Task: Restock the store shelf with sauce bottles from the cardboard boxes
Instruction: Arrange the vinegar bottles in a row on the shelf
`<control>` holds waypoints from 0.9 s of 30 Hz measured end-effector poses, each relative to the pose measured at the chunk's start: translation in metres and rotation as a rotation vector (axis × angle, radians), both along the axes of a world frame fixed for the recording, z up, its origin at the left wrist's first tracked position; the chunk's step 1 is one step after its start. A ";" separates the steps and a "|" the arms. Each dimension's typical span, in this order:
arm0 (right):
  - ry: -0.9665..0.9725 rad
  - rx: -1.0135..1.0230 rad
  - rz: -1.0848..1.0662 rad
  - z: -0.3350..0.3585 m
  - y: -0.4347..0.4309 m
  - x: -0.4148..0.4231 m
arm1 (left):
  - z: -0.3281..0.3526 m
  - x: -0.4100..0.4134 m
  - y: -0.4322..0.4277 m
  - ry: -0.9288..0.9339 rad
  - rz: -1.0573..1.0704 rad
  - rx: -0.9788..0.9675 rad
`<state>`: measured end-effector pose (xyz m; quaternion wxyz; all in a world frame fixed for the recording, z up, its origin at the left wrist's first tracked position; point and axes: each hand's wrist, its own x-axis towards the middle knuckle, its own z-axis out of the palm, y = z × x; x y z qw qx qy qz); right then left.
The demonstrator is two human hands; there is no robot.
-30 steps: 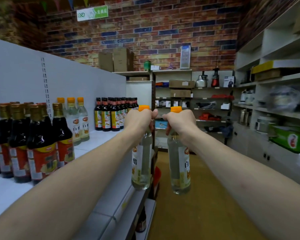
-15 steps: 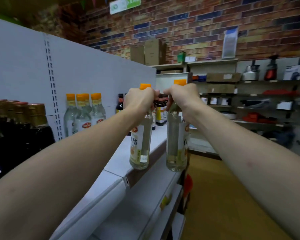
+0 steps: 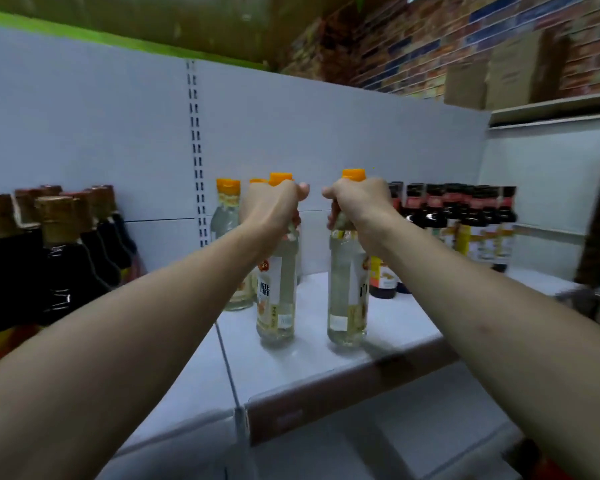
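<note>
The person's left hand (image 3: 272, 206) is curled tightly round the neck of a clear bottle with an orange cap (image 3: 278, 299), just left of the frame's centre. The right hand (image 3: 359, 204) grips the neck of a second clear orange-capped bottle (image 3: 347, 299) just right of centre. Both bottles hang upright, side by side but apart, near the front edge of the white shelf (image 3: 326, 372); whether their bases touch it cannot be told. Behind the left hand, more clear bottles (image 3: 227, 237) stand against the grey back panel (image 3: 84, 133). A group of dark bottles with brown caps (image 3: 59, 258) fills the left of the frame, and a row of dark bottles with red and yellow labels (image 3: 465, 220) stands on the shelf at the right, blurred. Cardboard boxes (image 3: 510, 71) sit on a higher shelf at the upper right, before a brick wall (image 3: 413, 39).
</note>
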<state>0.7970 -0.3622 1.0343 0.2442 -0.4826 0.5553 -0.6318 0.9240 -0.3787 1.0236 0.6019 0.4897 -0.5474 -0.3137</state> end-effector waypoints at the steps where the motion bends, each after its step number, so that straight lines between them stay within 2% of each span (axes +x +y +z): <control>1: -0.005 -0.002 0.029 -0.002 -0.008 -0.001 | -0.002 0.002 -0.003 -0.011 0.028 -0.003; 9: 0.008 -0.002 0.142 -0.019 -0.062 0.005 | -0.013 0.022 -0.024 -0.056 0.212 0.010; 14: -0.006 -0.032 0.126 -0.029 -0.083 0.008 | -0.018 0.031 -0.041 -0.045 0.180 0.010; 21: 0.219 -0.179 0.093 -0.048 -0.102 0.001 | -0.032 0.043 -0.060 -0.144 0.187 -0.105; 27: 0.395 -0.239 0.046 -0.058 -0.137 0.003 | -0.045 0.050 -0.052 -0.399 0.294 -0.242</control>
